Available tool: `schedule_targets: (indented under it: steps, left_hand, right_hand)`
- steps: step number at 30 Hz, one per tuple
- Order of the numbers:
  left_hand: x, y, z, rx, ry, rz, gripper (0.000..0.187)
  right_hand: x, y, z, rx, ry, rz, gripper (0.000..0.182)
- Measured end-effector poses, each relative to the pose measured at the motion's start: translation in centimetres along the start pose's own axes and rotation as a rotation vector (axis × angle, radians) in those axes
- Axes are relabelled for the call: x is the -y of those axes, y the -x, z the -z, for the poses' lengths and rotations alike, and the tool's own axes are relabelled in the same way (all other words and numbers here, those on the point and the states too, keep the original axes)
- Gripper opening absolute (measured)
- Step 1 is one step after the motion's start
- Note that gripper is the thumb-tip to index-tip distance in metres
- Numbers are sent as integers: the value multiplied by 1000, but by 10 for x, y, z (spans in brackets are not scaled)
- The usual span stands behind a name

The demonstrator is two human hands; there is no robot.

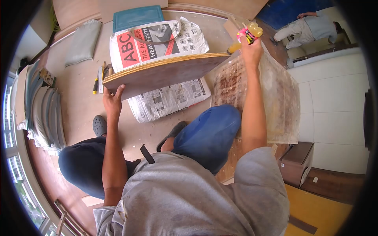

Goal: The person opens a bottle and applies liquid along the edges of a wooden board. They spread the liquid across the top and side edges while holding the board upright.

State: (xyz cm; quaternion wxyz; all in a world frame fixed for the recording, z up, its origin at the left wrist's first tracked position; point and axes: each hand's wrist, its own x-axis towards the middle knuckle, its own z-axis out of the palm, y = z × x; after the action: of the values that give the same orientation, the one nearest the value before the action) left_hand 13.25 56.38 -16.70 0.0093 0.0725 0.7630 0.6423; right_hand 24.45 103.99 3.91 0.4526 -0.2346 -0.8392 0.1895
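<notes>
My left hand (114,103) is closed on the left end of a plywood board (165,74), thumb on its brown face and fingers behind. The board stands on its long edge across a white tile adhesive bag (169,100), its layered edge facing up. At the board's far right end, my right hand (252,53) grips a plastic bottle (250,33) with a pink label and yellow contents. The bottle is tilted, its lower yellow end right at the board's corner. Another tile adhesive bag (157,41), lettered ABC, lies behind the board.
A yellow-and-black cutter (95,85) and other hand tools lie left of the board. Stacked bags (47,110) stand at far left, a grey bag (83,41) behind. A stained sheet (271,98) covers the right side. Another person (311,29) bends over at upper right.
</notes>
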Motion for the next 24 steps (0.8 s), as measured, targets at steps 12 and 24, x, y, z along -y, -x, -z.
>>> schedule_targets:
  steps: [12, 24]
  left_hand:
    - [-16, 4, -1, 16, 57, 36, 55]
    - [-9, 3, -1, 17, 60, 22, 54]
  right_hand:
    - [11, 6, -8, 43, -80, -11, 43]
    - [53, 29, -21, 151, -92, 88, 45]
